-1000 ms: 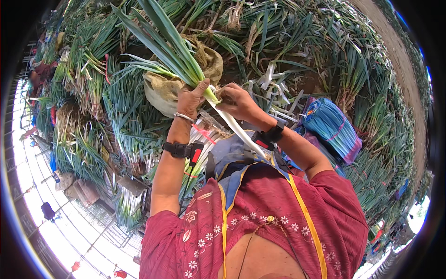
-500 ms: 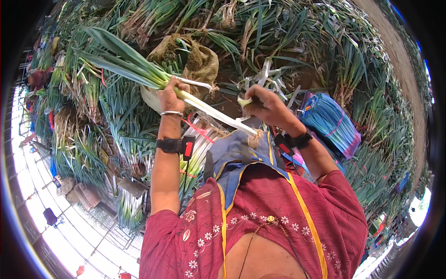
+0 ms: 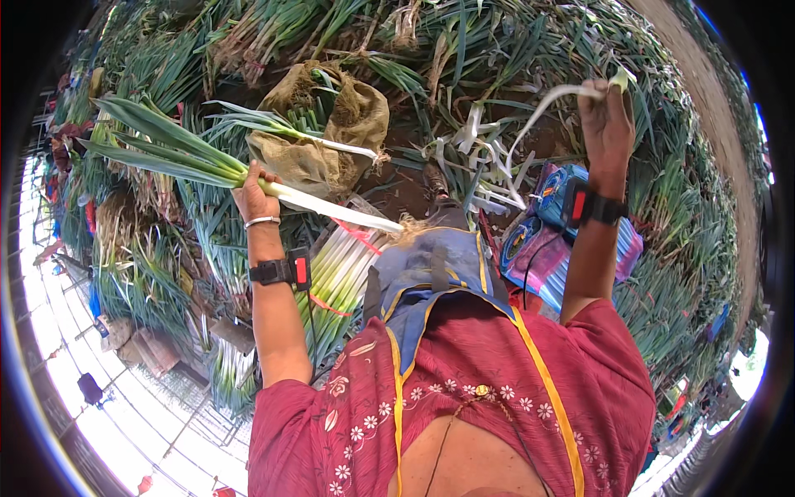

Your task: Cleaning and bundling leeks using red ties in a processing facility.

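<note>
My left hand is wrapped round the middle of a leek. Its green leaves fan out to the far left, and the white shaft points right to a rooted end beside the blue apron. Out to the right, my raised right hand is closed on a peeled leek leaf, a pale strip that trails down toward the ground. Below this strip lie white leaf peelings. A thinner leek rests across an open tan sack, just beyond my left hand.
Leeks tied with pink string lie by my left forearm. A blue and pink plastic-wrapped bundle sits beside my right forearm. Large leek heaps surround me at the far side and both flanks. A shoe shows beyond the apron.
My right hand has swung far and right from the leek, pulling a leaf strip away. My left hand and the leek have shifted left and slightly nearer; the thinner leek now shows fully.
</note>
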`<state>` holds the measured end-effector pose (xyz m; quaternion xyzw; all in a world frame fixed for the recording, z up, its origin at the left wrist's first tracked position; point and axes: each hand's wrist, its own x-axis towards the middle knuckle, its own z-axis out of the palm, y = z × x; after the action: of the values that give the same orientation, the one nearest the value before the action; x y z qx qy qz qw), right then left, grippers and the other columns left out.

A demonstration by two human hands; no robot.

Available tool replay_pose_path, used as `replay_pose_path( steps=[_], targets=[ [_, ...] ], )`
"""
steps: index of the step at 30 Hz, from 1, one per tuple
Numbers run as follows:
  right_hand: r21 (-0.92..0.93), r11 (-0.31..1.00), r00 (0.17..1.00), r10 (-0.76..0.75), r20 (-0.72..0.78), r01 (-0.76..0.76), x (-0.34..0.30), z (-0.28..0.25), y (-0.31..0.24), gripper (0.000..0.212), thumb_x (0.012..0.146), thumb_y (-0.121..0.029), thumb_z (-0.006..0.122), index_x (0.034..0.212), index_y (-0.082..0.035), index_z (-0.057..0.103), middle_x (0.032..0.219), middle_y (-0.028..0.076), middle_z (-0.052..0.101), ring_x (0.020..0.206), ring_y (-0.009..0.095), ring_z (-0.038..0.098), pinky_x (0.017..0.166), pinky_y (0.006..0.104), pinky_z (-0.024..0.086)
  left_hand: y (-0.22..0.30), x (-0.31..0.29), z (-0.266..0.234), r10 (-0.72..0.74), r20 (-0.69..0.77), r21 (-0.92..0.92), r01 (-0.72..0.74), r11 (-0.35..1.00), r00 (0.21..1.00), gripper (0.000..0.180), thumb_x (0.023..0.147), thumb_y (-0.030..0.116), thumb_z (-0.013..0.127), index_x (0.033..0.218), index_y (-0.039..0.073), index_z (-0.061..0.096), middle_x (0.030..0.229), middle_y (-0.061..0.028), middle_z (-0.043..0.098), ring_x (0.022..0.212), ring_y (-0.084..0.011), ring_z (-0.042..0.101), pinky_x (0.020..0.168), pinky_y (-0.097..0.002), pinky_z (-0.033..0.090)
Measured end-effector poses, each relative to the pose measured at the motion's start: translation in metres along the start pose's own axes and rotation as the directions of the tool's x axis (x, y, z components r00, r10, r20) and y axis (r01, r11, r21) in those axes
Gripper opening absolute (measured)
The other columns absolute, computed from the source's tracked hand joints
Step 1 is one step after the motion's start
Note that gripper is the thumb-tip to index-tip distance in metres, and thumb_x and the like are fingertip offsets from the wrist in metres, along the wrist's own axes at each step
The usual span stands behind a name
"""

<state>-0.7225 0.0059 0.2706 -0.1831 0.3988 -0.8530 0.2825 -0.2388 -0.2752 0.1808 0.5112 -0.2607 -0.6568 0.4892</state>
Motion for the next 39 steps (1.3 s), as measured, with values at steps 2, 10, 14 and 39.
replay_pose_path(
  steps=[2,10,14,39],
  targets=[
    [-0.587,0.804,0.988,-0.148,-0.041,0.096,0.013,0.006,0.009,0.038,0.092,-0.020,0.063,0.124,-0.003,0.052,0.106,0.016,0.064,0.097,0.028,0.065,0.077,0.0333,0.055,-0.001,-0.006,0.009,0.011,0.004,0.009,-0.011,1.000,1.000,0.018,0.084,0.008,0.071,0.086,0.008,0.053,0.067,-0.0009,0.053,0.054,-0.0154,0.050,0.053,-0.0360,0.045],
    [-0.761,0.345,0.749,0.203,0.631,0.549,-0.078,0.076,0.130,0.037,0.077,-0.016,0.074,0.111,-0.010,0.063,0.110,0.012,0.063,0.101,0.031,0.060,0.086,0.0383,0.051,0.003,-0.018,0.024,-0.027,0.134,-0.155,0.048,0.987,0.991,0.016,0.084,0.004,0.069,0.093,0.007,0.056,0.077,-0.0046,0.056,0.068,-0.0193,0.055,0.066,-0.0379,0.049],
    [-0.768,0.278,0.633,0.442,0.635,0.577,-0.140,0.112,0.154,0.043,0.073,-0.017,0.075,0.112,-0.013,0.059,0.101,0.007,0.057,0.097,0.027,0.056,0.082,0.0369,0.048,0.008,-0.026,0.032,-0.072,0.199,-0.263,0.124,0.957,0.977,0.029,0.080,-0.002,0.061,0.105,0.007,0.050,0.087,-0.0072,0.058,0.083,-0.0235,0.058,0.086,-0.0475,0.046],
    [-0.722,0.302,0.650,0.315,0.692,0.622,-0.137,0.096,0.143,0.010,0.082,-0.009,0.062,0.089,-0.006,0.056,0.085,0.011,0.053,0.080,0.029,0.056,0.069,0.0376,0.047,-0.017,-0.032,0.042,-0.072,-0.041,-0.201,0.062,0.978,0.997,0.039,0.079,-0.002,0.073,0.111,0.003,0.052,0.098,-0.0102,0.063,0.087,-0.0283,0.068,0.076,-0.0521,0.059]
  ],
)
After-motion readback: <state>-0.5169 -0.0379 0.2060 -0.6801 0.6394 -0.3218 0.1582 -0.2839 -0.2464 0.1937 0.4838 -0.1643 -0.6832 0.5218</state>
